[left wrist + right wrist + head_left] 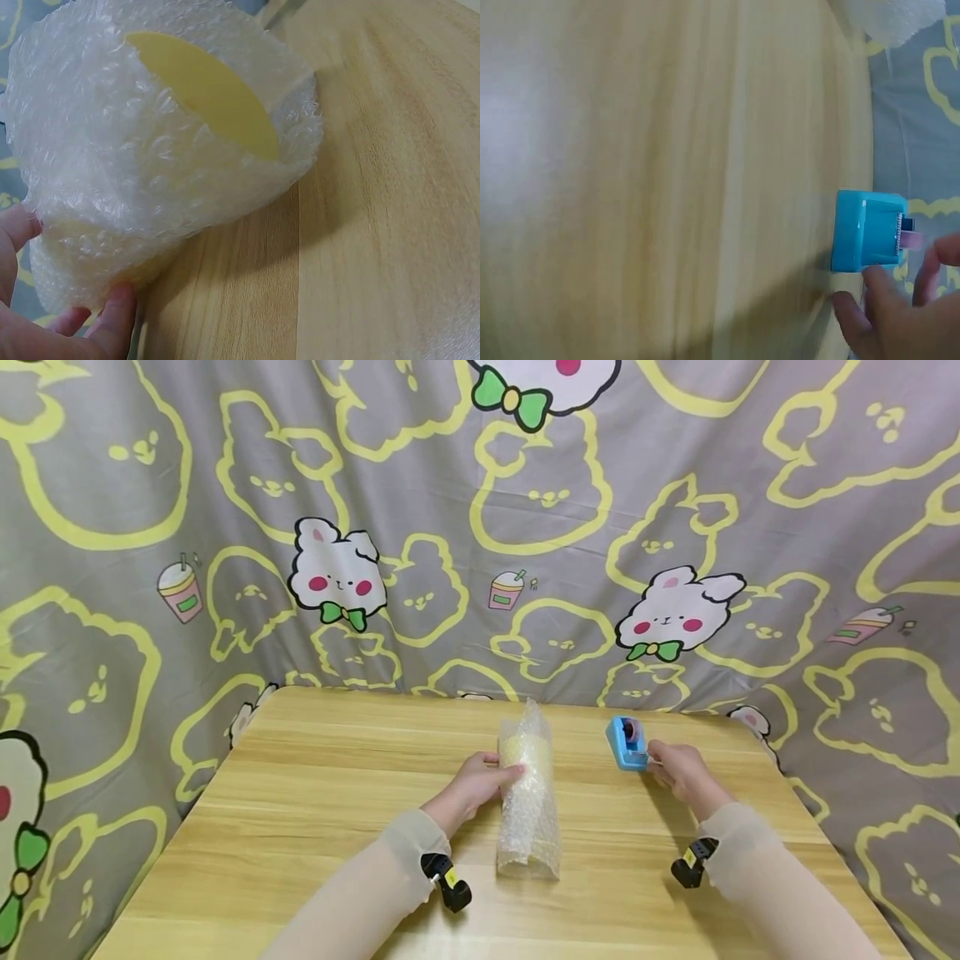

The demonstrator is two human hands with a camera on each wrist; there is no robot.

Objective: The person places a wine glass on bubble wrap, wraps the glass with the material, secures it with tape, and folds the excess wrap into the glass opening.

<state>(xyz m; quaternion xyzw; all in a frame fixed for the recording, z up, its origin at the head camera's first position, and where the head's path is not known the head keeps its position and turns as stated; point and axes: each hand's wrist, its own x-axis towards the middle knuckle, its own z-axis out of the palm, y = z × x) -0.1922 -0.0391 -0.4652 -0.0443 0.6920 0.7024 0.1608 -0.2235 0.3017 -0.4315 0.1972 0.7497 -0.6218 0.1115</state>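
A long roll of bubble wrap [531, 814] lies lengthwise in front of me, wrapped around something yellow. Through its open end in the left wrist view, a rounded yellow surface [214, 94] shows. My left hand [476, 783] grips the roll from its left side, thumb on top and fingers lower down. To the right is a blue tape dispenser [621, 745] holding a pinkish tape roll [635, 730]. My right hand [684, 774] is at its toothed cutter [898, 234], thumb and forefinger pinching at the tape; the clear strip itself barely shows.
Both things are on a wood-grain table [337, 777]. Behind the table's back edge and along its sides hangs a grey curtain [435, 485] with cartoon animals. Each sleeve carries a black wrist camera, the left one [447, 881] close to the table.
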